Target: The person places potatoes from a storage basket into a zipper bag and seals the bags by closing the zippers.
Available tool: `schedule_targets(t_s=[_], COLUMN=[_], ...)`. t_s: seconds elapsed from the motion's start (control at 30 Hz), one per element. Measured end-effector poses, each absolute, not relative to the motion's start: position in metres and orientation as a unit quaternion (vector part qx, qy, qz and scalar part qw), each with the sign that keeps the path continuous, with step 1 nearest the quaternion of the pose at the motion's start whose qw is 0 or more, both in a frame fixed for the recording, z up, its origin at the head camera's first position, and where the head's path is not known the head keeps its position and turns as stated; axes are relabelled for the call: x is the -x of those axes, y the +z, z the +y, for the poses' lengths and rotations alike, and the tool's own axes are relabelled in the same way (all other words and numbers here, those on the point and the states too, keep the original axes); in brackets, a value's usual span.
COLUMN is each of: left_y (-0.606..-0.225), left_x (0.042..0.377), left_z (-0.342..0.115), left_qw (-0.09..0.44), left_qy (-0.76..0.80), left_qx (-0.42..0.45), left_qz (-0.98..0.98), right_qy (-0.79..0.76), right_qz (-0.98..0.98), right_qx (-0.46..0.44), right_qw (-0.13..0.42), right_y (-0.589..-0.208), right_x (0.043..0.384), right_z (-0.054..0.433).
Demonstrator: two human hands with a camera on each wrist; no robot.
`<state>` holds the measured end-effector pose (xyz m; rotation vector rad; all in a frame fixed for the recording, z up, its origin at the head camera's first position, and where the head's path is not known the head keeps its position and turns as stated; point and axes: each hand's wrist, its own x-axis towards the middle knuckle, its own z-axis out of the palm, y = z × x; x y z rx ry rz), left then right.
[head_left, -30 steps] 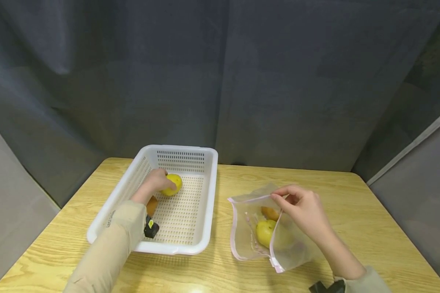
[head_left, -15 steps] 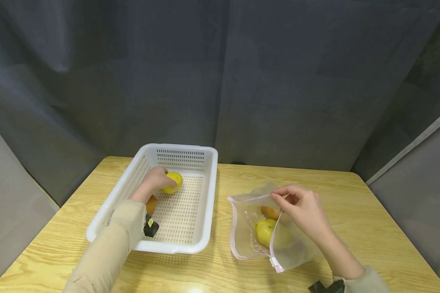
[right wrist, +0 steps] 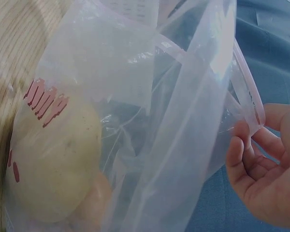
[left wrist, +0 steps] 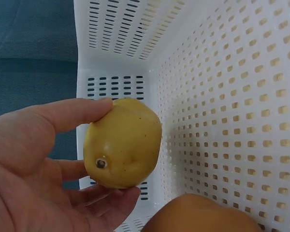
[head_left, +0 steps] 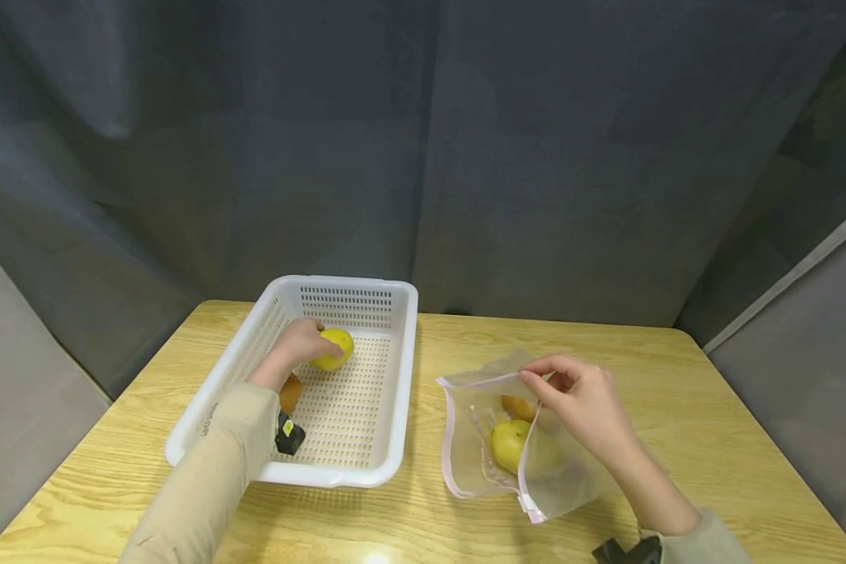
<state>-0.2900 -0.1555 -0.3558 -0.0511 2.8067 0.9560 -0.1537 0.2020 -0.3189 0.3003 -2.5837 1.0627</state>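
In the head view my left hand reaches into a white plastic basket and grips a round yellow fruit. Thumb and fingers curl around its sides, and a small dark spot shows on the fruit in the left wrist view. An orange-brown piece lies in the basket, partly hidden by my left wrist. My right hand pinches the pink-edged rim of a clear zip bag and holds its mouth apart. Inside the bag sit another yellow fruit and an orange-brown piece.
The basket stands on the left of a wooden table, with the bag to its right. A dark curtain hangs behind the table's back edge. Grey panels flank both sides.
The left hand and the yellow fruit in it have shifted very slightly toward the back of the basket. My right hand keeps its hold on the bag's rim.
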Motion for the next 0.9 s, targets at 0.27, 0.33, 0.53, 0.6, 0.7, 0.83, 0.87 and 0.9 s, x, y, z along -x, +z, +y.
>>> schedule_targets(t_s=[0.27, 0.33, 0.53, 0.6, 0.7, 0.83, 0.87, 0.9], left_y=[-0.348, -0.345, -0.341, -0.34, -0.339, -0.337, -0.336, -0.335], left_x=[0.288, 0.288, 0.287, 0.287, 0.287, 0.285, 0.284, 0.283], left_z=[-0.155, -0.155, -0.156, -0.155, -0.154, -0.153, -0.153, -0.153], left_qw=[0.107, 0.106, 0.099, 0.098, 0.095, 0.093, 0.092, 0.09], left_qy=[0.331, 0.333, 0.328, 0.329, 0.33, 0.332, 0.333, 0.334], left_qx=[0.022, 0.019, 0.01, 0.008, 0.005, 0.003, 0.002, -0.001], left_qz=[0.937, 0.937, 0.939, 0.939, 0.939, 0.939, 0.939, 0.938], right_qy=[0.38, 0.382, 0.382, 0.382, 0.382, 0.381, 0.381, 0.381], right_qz=[-0.906, -0.904, -0.903, -0.903, -0.904, -0.905, -0.905, -0.905], right_qx=[-0.102, -0.104, -0.107, -0.107, -0.106, -0.106, -0.106, -0.107], right_qw=[0.157, 0.16, 0.166, 0.165, 0.161, 0.159, 0.159, 0.158], right_y=[-0.319, -0.32, -0.321, -0.321, -0.321, -0.321, -0.321, -0.321], right_x=[0.153, 0.153, 0.154, 0.154, 0.153, 0.153, 0.154, 0.154], right_z=[0.202, 0.202, 0.202, 0.202, 0.202, 0.202, 0.202, 0.202])
